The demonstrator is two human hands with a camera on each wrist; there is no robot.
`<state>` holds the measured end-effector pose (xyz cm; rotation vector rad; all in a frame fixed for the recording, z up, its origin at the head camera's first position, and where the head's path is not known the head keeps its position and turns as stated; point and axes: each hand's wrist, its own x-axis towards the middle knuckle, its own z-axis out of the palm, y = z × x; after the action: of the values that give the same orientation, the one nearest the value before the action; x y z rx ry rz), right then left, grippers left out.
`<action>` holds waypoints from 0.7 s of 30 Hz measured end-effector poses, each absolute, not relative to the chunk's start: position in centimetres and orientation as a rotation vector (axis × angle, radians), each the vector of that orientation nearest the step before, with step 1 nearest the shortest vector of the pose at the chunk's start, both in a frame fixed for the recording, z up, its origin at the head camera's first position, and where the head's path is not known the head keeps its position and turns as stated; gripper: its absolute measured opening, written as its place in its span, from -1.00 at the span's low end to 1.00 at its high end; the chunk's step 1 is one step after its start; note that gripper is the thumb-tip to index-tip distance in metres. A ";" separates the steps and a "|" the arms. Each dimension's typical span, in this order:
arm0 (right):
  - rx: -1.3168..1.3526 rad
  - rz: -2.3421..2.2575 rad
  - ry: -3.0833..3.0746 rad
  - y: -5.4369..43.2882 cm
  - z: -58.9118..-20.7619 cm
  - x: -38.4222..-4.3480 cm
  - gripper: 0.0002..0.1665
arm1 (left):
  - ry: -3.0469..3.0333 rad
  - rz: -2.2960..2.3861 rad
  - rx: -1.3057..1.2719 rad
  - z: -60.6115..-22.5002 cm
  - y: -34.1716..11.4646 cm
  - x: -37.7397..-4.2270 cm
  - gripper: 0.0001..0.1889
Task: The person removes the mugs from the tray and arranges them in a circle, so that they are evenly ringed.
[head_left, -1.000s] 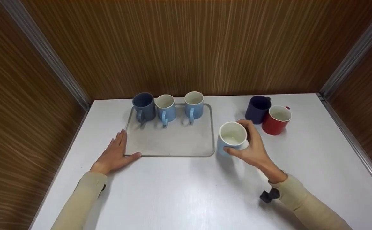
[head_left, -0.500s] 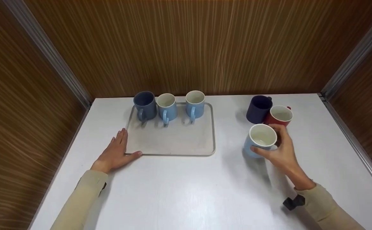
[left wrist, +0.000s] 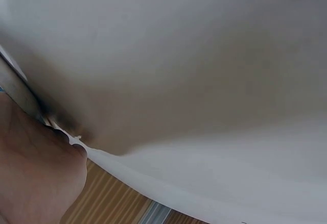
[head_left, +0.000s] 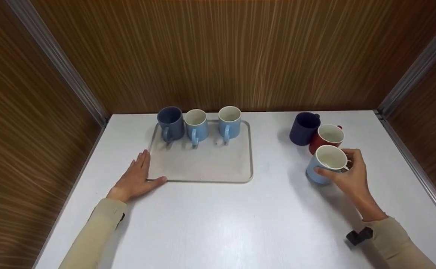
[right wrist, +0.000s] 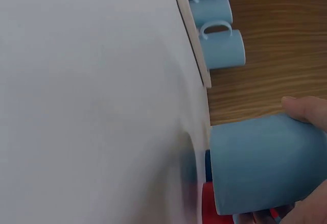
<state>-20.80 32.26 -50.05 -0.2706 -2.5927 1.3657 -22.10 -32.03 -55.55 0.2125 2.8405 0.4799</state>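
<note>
My right hand (head_left: 347, 177) grips a light blue mug (head_left: 318, 172) with a white inside, thumb on the near side and fingers around the handle side. In the right wrist view this blue mug (right wrist: 268, 163) appears slightly raised off the table. Just behind it stands a red mug (head_left: 318, 141), partly hidden, beside a dark purple mug (head_left: 301, 131). My left hand (head_left: 134, 181) lies with straight fingers along the left edge of a pale grey tray (head_left: 199, 166), its thumb at the front edge. In the left wrist view, only part of the left hand (left wrist: 38, 165) shows.
Along the tray's back stand a slate-blue mug (head_left: 173, 129) and two light blue mugs, one in the middle (head_left: 199, 130) and one to the right (head_left: 231, 127), handles toward me. Wood-grain panels (head_left: 218, 56) enclose the white table (head_left: 218, 224) at the back and sides.
My right hand has carried the light blue mug rightward from beside the tray to in front of the red mug. The left hand stays at the tray's corner.
</note>
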 end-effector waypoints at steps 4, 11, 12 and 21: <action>-0.295 1.372 -2.578 33.1 -50.5 -21.3 0.10 | 2.837 0.495 0.213 -55.5 -32.1 -21.9 0.36; -0.352 1.384 -2.594 33.8 -51.0 -21.7 0.15 | 2.828 0.478 0.214 -55.0 -31.8 -22.0 0.35; -0.356 1.385 -2.599 33.9 -51.1 -21.8 0.16 | 2.828 0.476 0.216 -55.0 -31.8 -22.0 0.35; -0.346 1.357 -2.622 34.0 -51.4 -22.4 0.17 | 2.822 0.494 0.219 -54.7 -31.8 -21.9 0.34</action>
<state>-22.40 33.98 -51.44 -0.3456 -2.6220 1.3567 -21.94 -31.79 -54.72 0.2186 2.8215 0.4936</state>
